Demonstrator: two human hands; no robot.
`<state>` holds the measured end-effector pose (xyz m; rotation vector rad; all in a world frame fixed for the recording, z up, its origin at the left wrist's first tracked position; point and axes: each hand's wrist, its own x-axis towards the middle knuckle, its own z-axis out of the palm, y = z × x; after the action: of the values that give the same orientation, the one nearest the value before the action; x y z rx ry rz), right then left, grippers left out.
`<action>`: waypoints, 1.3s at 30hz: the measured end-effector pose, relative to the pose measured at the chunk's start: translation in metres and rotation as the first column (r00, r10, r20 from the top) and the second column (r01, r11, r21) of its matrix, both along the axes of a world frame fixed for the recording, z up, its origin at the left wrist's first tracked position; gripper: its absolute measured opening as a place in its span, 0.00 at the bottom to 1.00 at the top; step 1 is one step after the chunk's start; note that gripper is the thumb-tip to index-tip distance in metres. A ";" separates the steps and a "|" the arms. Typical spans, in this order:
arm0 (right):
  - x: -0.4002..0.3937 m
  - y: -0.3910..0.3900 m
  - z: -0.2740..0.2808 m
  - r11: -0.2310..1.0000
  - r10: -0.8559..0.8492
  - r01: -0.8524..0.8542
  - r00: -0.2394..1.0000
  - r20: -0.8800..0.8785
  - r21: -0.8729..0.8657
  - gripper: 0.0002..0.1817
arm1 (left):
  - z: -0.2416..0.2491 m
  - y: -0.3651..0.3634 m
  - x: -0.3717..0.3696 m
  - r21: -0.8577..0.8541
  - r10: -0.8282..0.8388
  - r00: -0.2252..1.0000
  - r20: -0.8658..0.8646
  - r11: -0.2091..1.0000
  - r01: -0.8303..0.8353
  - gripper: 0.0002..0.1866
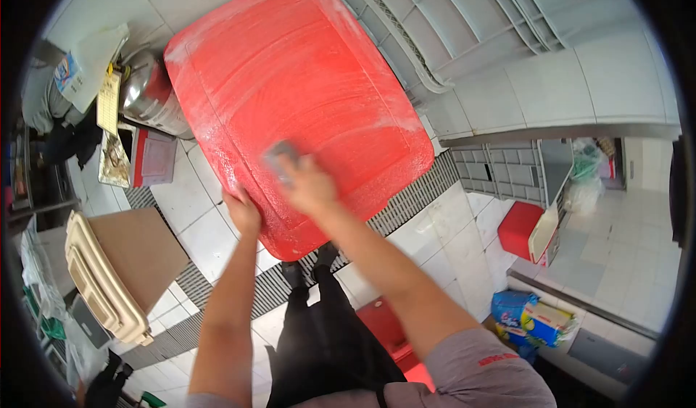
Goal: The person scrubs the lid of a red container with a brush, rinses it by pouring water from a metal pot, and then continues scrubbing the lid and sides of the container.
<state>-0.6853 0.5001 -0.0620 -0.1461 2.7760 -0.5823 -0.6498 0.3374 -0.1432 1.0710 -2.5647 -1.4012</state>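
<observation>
Below the head camera, one large red tray stands tilted on its lower edge over the floor grate, its soapy face turned toward the person. Two hands work on it. At the tray's lower left edge, the left hand grips the rim — fingers curled around it, their tips hidden behind the plastic. Near the lower middle of the tray's face, the right hand presses one grey scrubbing pad flat against the surface, fingers closed down on it; the pad is blurred, so its shape is hard to make out.

Beyond the tray's upper right edge, grey crates lean in a stack — the count cannot be told, as the frame cuts them off. One beige crate stack sits at the left, with a brown board on top. A steel pot stands just off the tray's upper left corner, and a small red box sits at the right.

Open tiled floor lies left of the tray's lower edge, between it and the beige stack; the tray's bottom corner is near the person's shoes.
</observation>
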 end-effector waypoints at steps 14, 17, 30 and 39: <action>0.064 0.010 0.003 0.955 -0.293 0.294 0.956 0.030 -0.025 0.29 | 0.010 0.036 0.045 -0.265 -0.013 0.999 0.031 0.964 0.021 0.28; 0.100 -0.023 -0.002 0.988 -0.112 0.105 0.992 -0.055 -0.114 0.27 | -0.010 0.015 0.040 -0.139 -0.092 0.996 -0.006 0.986 0.091 0.28; 0.405 0.232 0.018 0.050 -0.995 0.941 0.018 -0.099 -0.334 0.39 | -0.021 0.007 0.003 -0.147 -0.089 0.969 0.229 0.981 0.124 0.28; 0.746 0.162 0.029 -0.818 -0.542 0.564 -0.822 -0.174 -0.115 0.44 | 0.018 0.067 0.012 -0.258 -0.404 0.801 0.441 0.798 0.544 0.27</action>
<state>0.0607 0.6625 -0.0335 3.3103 1.3087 -0.4899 -0.6383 0.4042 -0.1257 0.6840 -3.3772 -0.7264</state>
